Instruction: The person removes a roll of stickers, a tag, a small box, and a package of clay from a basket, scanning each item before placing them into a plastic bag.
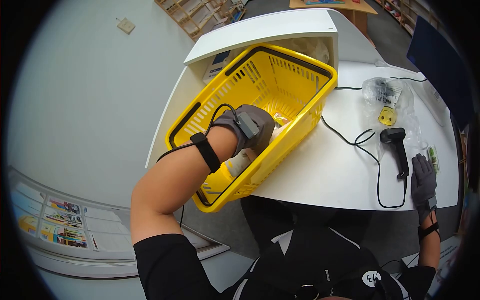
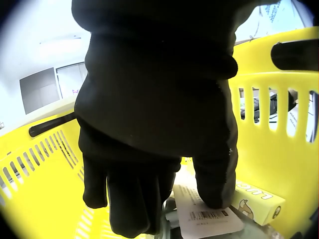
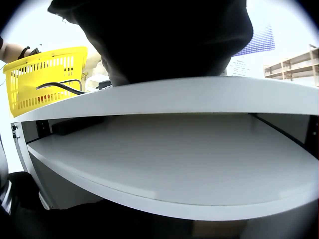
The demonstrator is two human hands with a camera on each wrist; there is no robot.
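My gloved left hand (image 1: pixel 257 130) reaches down inside a yellow shopping basket (image 1: pixel 295 145). In the left wrist view its fingers point downward, spread from the thumb, and the thumb tip overlaps a white barcode tag (image 2: pixel 209 221). That tag lies over a greyish item, beside a pale yellow box (image 2: pixel 259 201) printed with a cartoon bird. My gloved right hand (image 1: pixel 424 182) rests on the white counter with fingers extended, between a black barcode scanner (image 1: pixel 397 150) and a small green-and-white packet (image 1: pixel 433 159). In the right wrist view, its fingers are hidden behind the dark glove.
Clear plastic packaging holding a yellow-faced item (image 1: pixel 387 116) lies beyond the scanner. The scanner's black cable (image 1: pixel 378 175) loops across the counter (image 1: pixel 310 182). A white raised panel (image 1: pixel 270 27) stands behind the basket. A dark screen (image 1: pixel 440 75) is at the right. An open shelf (image 3: pixel 164 159) runs under the counter.
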